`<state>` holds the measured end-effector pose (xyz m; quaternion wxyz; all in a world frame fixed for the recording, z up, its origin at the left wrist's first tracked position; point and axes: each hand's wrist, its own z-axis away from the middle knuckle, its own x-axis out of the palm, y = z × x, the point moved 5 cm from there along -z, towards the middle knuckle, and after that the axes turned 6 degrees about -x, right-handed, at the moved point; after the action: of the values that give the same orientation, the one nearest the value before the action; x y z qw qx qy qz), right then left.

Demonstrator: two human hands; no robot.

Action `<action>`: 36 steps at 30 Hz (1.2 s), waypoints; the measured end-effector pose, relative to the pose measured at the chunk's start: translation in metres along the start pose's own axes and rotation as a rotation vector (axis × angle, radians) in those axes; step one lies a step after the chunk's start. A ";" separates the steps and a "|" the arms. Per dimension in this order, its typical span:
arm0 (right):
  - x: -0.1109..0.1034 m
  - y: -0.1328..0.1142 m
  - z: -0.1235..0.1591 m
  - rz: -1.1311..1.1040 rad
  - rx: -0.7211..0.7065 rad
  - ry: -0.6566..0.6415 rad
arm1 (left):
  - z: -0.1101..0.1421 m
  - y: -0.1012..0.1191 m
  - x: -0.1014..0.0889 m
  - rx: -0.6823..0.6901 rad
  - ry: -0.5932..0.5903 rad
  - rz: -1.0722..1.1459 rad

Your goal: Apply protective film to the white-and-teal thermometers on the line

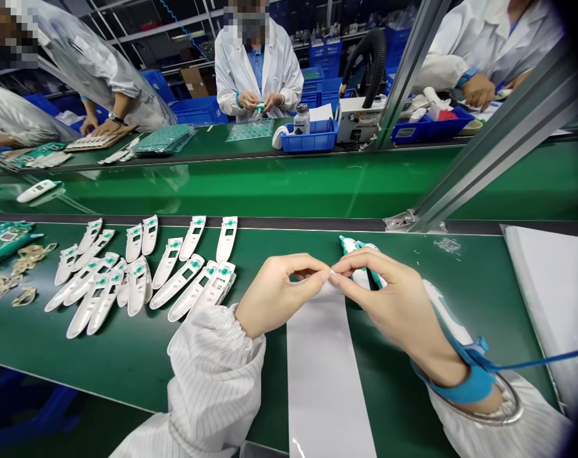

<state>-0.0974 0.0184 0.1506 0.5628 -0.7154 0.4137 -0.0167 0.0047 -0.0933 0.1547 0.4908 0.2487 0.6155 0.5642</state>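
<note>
My left hand [284, 289] and my right hand [389, 292] meet fingertip to fingertip above the bench. Thumb and forefinger of each are pinched together around something tiny and whitish, too small to make out. Directly below them a long white paper strip [324, 375] runs toward me; whether it touches the fingers I cannot tell. Behind my right hand lie white-and-green thermometer-shaped devices [350, 245], partly hidden. Another white casing [446, 312] shows beside my right wrist. To the left of my left hand, several white casing halves [139, 283] with small windows lie in loose rows.
A blue wrist strap [475, 385] has a cord leading right. White sheets [551, 292] lie at the right. Tan rings [31, 257] and green bagged parts [7, 242] sit far left. A metal post [489, 127] slants over the green conveyor [270, 187]; co-workers stand beyond.
</note>
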 end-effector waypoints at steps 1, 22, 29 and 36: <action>0.000 -0.001 0.001 0.016 -0.019 0.003 | 0.000 0.000 0.000 -0.009 0.009 0.001; 0.000 -0.012 0.008 0.157 -0.264 0.145 | -0.006 -0.006 0.004 -0.167 0.096 0.165; -0.003 -0.014 0.008 0.223 -0.319 0.153 | -0.006 -0.005 0.004 -0.175 0.089 0.181; -0.003 -0.022 0.005 0.134 -0.302 0.100 | -0.008 0.001 0.003 -0.220 0.052 0.080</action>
<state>-0.0845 0.0248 0.1679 0.4275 -0.7610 0.4857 0.0477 -0.0039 -0.0941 0.1536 0.4762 0.2030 0.5519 0.6537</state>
